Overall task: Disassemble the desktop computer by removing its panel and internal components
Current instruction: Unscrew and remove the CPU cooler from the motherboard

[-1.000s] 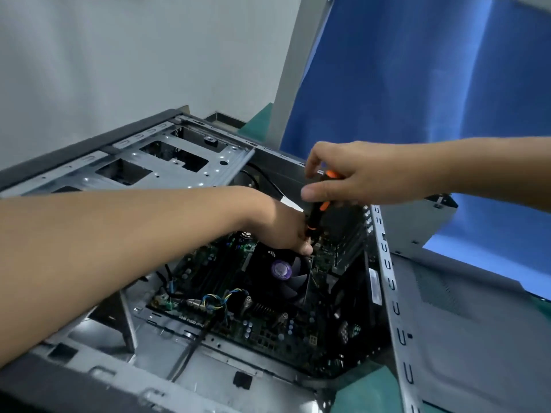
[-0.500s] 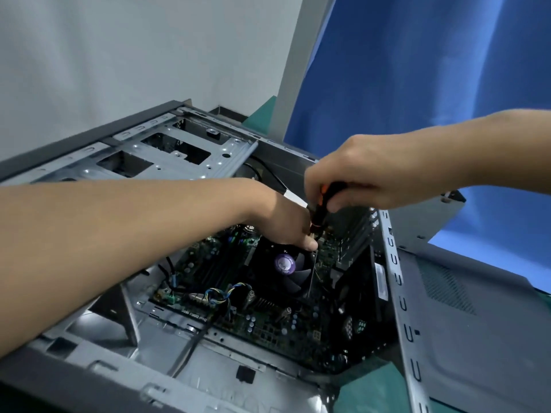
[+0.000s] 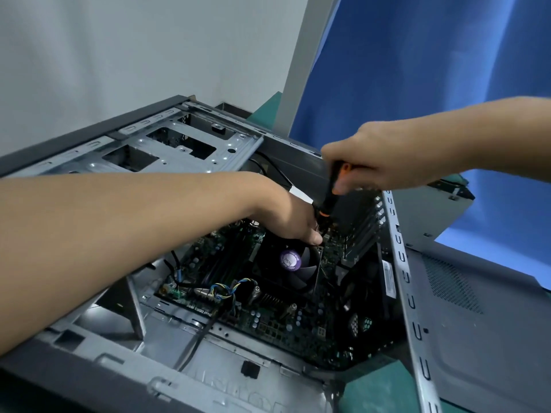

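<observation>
The open desktop case lies on its side, its motherboard exposed. A black CPU fan with a purple sticker sits mid-board. My right hand grips the black and orange handle of a screwdriver, which points down into the case just right of the fan. My left hand reaches in from the left, its fingertips pinching the shaft right under the handle. The tip and whatever it touches are hidden behind my fingers.
The removed grey side panel lies to the right on the green table. A metal drive cage spans the case's far left. Coloured wires and a black cable cross the board's near edge. A blue curtain hangs behind.
My right hand has shifted its grip around the screwdriver handle and risen a little. My left hand stays at the shaft beside the fan.
</observation>
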